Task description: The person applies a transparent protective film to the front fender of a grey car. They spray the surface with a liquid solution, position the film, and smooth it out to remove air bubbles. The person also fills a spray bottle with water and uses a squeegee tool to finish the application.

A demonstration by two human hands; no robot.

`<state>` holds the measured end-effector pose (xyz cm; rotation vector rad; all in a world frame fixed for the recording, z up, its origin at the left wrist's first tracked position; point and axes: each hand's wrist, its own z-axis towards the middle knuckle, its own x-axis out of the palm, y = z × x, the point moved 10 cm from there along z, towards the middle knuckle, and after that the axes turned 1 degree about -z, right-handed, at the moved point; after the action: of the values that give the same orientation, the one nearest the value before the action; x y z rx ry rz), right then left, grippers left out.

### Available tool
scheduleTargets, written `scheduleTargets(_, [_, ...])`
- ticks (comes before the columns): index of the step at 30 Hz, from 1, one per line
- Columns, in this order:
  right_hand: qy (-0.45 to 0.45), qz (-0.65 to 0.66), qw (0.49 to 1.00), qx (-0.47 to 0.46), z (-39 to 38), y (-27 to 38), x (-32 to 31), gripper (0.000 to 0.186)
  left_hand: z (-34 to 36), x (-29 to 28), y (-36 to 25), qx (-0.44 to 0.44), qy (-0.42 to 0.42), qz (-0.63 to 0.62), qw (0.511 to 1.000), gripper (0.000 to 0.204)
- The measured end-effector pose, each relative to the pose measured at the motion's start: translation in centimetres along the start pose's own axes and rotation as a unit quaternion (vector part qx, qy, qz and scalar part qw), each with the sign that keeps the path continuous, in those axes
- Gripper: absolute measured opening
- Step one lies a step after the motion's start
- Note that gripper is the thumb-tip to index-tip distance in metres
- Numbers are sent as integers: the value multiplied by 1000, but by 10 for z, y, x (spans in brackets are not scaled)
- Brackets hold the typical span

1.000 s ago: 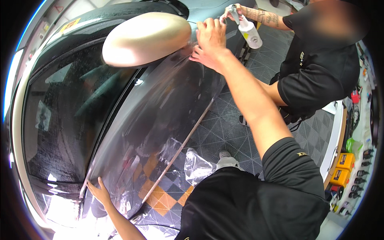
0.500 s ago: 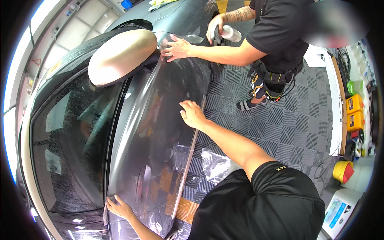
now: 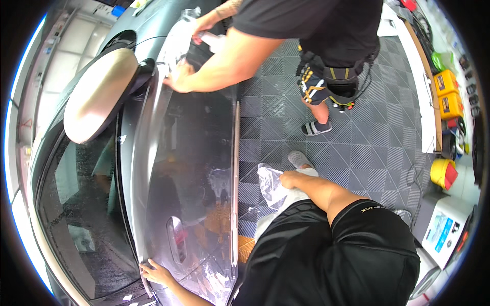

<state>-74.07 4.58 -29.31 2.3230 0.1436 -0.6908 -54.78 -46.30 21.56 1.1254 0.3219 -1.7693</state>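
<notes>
A sheet of clear film (image 3: pixel 196 137) covers the outer panel of the dark grey car door (image 3: pixel 201 204), with bubbles and folds low down. My left hand (image 3: pixel 157 274) is at the door's upper edge near the rear of the window, fingers closed on the film's edge. Away from the door, my right hand (image 3: pixel 292 179) is closed at the top of a crumpled piece of clear plastic (image 3: pixel 272 189) in front of my leg. At the front of the door, a co-worker's hand (image 3: pixel 179 76) presses by the film's edge, and their other hand holds a spray bottle (image 3: pixel 212 41).
A pale side mirror (image 3: pixel 101 97) juts out beside the wet side window (image 3: pixel 87 204). The co-worker's foot (image 3: pixel 316 127) stands on the grey tiled floor (image 3: pixel 275 117). Yellow cases (image 3: pixel 449 94), a yellow-red container (image 3: pixel 443 173) and a white machine (image 3: pixel 441 229) line the right side.
My right hand has left the door film and moved down and right to the crumpled plastic. My left hand stays at the door edge. The co-worker has leaned over the door's front with the bottle.
</notes>
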Motion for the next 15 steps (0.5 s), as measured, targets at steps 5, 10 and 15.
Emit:
scheduleTargets(5, [-239, 155, 943, 171, -26, -127, -15, 31, 7, -1, -16, 50, 3, 37, 998, 80])
scheduleTargets(10, [-442, 349, 774, 288, -110, -173, -5, 27, -5, 8, -15, 108, -35, 80, 990, 85])
scheduleTargets(15, [-426, 385, 753, 321, -132, -174, 169, 30, -59, -6, -92, 311, -112, 102, 938, 80])
